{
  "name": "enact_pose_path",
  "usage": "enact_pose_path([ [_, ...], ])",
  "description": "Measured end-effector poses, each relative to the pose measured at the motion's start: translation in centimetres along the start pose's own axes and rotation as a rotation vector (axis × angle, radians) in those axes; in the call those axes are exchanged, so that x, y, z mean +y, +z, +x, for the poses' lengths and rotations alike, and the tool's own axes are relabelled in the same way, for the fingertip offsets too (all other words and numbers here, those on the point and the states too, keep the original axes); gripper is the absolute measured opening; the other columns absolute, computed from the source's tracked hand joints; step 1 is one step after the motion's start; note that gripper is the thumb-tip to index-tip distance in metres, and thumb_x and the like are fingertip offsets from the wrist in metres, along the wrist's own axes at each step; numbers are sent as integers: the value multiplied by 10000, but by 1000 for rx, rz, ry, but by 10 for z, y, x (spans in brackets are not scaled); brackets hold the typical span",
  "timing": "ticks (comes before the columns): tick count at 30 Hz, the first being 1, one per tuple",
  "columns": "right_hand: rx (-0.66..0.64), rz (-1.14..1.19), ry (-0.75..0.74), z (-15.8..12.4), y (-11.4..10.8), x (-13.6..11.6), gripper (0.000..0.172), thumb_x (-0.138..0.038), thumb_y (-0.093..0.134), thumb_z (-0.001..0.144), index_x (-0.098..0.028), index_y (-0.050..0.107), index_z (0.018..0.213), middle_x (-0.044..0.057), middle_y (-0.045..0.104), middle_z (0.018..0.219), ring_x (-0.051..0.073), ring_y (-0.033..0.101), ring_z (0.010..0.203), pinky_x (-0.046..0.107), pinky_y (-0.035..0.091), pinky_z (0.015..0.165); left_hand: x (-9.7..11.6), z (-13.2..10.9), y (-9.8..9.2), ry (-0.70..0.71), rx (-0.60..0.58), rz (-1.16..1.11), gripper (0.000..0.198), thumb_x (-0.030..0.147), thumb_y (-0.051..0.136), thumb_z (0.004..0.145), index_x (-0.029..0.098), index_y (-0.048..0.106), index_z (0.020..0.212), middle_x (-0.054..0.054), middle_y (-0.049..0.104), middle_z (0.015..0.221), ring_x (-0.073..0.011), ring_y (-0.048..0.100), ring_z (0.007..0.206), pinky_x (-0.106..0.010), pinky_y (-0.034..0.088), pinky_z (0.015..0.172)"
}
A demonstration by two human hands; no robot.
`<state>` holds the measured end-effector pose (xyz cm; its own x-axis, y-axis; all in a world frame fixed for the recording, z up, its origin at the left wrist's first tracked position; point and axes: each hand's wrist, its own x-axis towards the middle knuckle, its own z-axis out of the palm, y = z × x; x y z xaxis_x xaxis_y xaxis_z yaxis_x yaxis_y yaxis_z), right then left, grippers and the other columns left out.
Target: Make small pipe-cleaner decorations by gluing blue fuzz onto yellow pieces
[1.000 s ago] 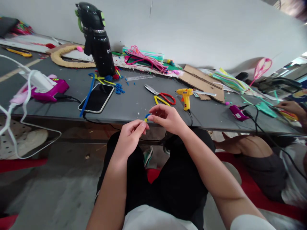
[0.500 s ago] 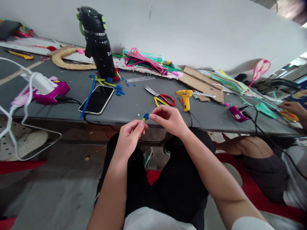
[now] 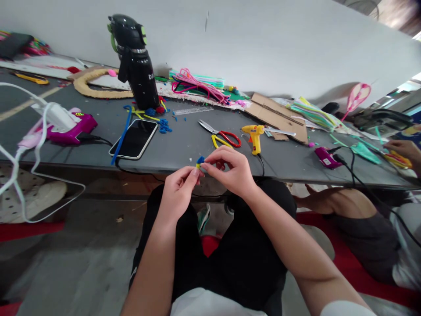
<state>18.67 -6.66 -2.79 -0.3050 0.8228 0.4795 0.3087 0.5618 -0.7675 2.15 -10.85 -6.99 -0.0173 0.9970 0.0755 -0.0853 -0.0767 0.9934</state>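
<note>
Just above the table's front edge, my left hand (image 3: 179, 189) pinches the yellow lower part of a small blue and yellow fuzzy pipe-cleaner piece (image 3: 200, 160). My right hand (image 3: 233, 170) is closed at the blue top of that piece, thumb and forefinger touching it. The fingertips hide much of its shape. Beyond the hands lie scissors (image 3: 234, 138) with red and yellow handles and a yellow glue gun (image 3: 255, 140). To the left, a long blue pipe cleaner (image 3: 122, 137) rests across a phone (image 3: 140, 138). Several short blue pieces (image 3: 164, 126) are scattered behind the phone.
A black bottle (image 3: 142, 77) stands at the back left, near a purple power unit (image 3: 74, 129) with white cables. Cardboard (image 3: 274, 115) and pipe-cleaner bundles (image 3: 197, 83) line the wall. At far right, a person's hand (image 3: 403, 148) is by yellow-handled scissors (image 3: 396, 159).
My right thumb and forefinger have moved slightly left and down, from beside the piece onto its blue top. My left hand keeps its pinch. The view has shifted a little.
</note>
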Motion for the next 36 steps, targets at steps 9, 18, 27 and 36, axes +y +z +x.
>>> enact_pose_path([
  [9, -21, -12, -2, -1, 1, -1, 109, -296, 672, 870, -199, 716, 892, 38, 652, 852, 126, 543, 688, 290, 473, 613, 1, -1, 0, -4, -7, 29, 271, 419, 620, 910, 179, 744, 926, -42, 663, 766, -122, 505, 599, -247, 310, 504],
  [18, -17, 57, 78, -1, 1, -2, 100, -284, 655, 874, -189, 684, 867, 30, 640, 835, 117, 528, 675, 276, 455, 609, 0, 0, 0, -4, 3, 5, 253, 409, 629, 901, 181, 732, 874, -31, 612, 702, -109, 456, 552, -241, 284, 474],
  [27, -260, 390, 391, 6, -7, -3, 353, -415, 712, 840, -167, 694, 1091, 50, 704, 1001, 125, 622, 822, 260, 508, 733, 5, -2, 1, -51, -110, -239, 218, 369, 632, 905, 178, 706, 830, -5, 523, 673, -64, 316, 490, -250, 177, 457],
  [36, -203, 468, 393, 5, -2, -5, 304, -415, 763, 785, -155, 731, 941, 26, 702, 843, 115, 613, 745, 249, 508, 687, 5, -1, 3, -59, -114, -251, 213, 370, 643, 897, 181, 713, 828, -1, 526, 670, -67, 314, 488, -260, 178, 462],
])
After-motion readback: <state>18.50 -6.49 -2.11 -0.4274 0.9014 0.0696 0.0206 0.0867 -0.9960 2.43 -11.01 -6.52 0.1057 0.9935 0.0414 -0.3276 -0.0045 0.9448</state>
